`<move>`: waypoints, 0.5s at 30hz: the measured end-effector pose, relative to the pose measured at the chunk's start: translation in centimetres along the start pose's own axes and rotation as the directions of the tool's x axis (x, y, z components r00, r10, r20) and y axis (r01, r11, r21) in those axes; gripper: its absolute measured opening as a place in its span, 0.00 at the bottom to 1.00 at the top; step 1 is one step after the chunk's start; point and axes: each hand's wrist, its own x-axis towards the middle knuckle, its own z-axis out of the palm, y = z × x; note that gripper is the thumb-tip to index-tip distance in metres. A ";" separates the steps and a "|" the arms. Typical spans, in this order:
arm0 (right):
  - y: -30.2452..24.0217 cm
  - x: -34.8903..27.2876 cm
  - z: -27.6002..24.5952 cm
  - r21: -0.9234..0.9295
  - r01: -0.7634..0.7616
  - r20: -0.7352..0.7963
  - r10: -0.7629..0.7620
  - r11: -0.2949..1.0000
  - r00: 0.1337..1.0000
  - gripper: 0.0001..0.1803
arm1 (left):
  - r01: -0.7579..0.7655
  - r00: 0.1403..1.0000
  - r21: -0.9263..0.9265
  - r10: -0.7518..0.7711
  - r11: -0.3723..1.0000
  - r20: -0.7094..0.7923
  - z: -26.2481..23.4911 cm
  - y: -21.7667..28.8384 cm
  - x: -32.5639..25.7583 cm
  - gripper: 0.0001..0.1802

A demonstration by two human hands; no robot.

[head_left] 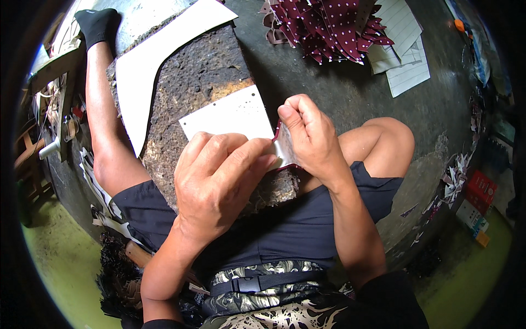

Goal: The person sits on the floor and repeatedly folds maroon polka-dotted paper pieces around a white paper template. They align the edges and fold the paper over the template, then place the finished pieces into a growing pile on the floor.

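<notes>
Rough worktop: curved white sheet along its left side; punched white card on it, lower edge hidden by a hand.
Floor beyond its right side: heap of dotted maroon pieces, beside pale papers.
Forearms: angled inward over its near end.
Maroon-edged piece: at its right edge.
Left hand: curled, thumb and forefinger pinching that piece.
Right hand: closed, gripping its other side.

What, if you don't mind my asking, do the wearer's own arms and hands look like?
The left hand and right hand are both ungloved, with no ring, watch or bracelet visible. The forearms are uncovered too, and plain black sleeves show at the lower edge.
</notes>
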 end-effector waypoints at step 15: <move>-0.6 -0.4 0.3 0.026 -0.042 0.050 0.041 0.999 0.998 0.15 | -0.031 0.999 -0.009 0.031 0.999 -0.030 -0.1 -0.2 -1.0 0.20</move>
